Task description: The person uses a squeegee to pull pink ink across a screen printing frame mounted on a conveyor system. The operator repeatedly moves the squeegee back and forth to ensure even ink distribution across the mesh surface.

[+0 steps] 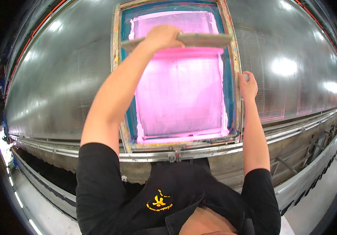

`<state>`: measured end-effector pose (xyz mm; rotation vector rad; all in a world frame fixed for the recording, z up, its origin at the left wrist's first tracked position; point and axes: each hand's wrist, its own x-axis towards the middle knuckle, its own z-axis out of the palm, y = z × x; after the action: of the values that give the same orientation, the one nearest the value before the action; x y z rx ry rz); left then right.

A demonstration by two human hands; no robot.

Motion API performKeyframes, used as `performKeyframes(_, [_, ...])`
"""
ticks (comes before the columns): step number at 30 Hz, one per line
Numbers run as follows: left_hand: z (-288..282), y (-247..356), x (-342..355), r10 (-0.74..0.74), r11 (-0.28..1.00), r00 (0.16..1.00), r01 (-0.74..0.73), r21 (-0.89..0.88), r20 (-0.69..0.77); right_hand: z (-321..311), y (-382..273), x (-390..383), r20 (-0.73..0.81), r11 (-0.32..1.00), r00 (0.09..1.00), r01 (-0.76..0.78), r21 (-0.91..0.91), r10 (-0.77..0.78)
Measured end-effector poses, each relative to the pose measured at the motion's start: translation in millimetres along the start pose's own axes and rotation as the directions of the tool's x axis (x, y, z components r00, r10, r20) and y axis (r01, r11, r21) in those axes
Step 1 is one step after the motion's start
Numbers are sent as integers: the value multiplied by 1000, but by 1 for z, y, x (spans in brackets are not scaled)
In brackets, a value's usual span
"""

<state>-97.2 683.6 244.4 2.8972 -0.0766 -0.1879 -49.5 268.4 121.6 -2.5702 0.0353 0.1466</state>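
Observation:
A screen printing frame (pixel 234 51) with a worn, ink-stained rim lies in front of me. Bright pink ink (pixel 180 94) covers the middle of its mesh, bordered by a teal band (pixel 228 90). My left hand (pixel 163 37) is closed over the top of a long squeegee (pixel 205 40), which spans the screen crosswise near its far end. Pink ink shows on both the near and far sides of the blade. Against the frame's right side, my right hand (pixel 248 85) is closed around a small greyish piece that its fingers mostly hide.
A long, shiny grey metal table (pixel 70 78) stretches to both sides beneath the frame. Faint pink outlines mark its right part. A metal rail (pixel 211 150) with a small clamp (pixel 174 156) runs along the near edge, and a trough (pixel 293 156) lies below it.

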Motion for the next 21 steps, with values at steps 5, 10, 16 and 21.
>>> performKeyframes(5, [-20, -56, 95, -27, 989, 994, 43, 144, -109, -5, -8, -8, -25, 999, 999, -47, -11, 47])
performKeyframes(10, [15, -92, 132, -149, 955, 970, 192, 225, -195, -2, -16, -5, -19, 996, 996, -83, 23, 84])
performKeyframes(16, [27, -64, 116, -180, 964, 965, 212, 161, -193, 0, -7, -5, -51, 997, 996, -78, -4, 78])
performKeyframes(21, [40, -35, 66, -201, 961, 963, 229, 153, -177, -4, -12, -4, 3, 997, 997, -77, -25, 78])
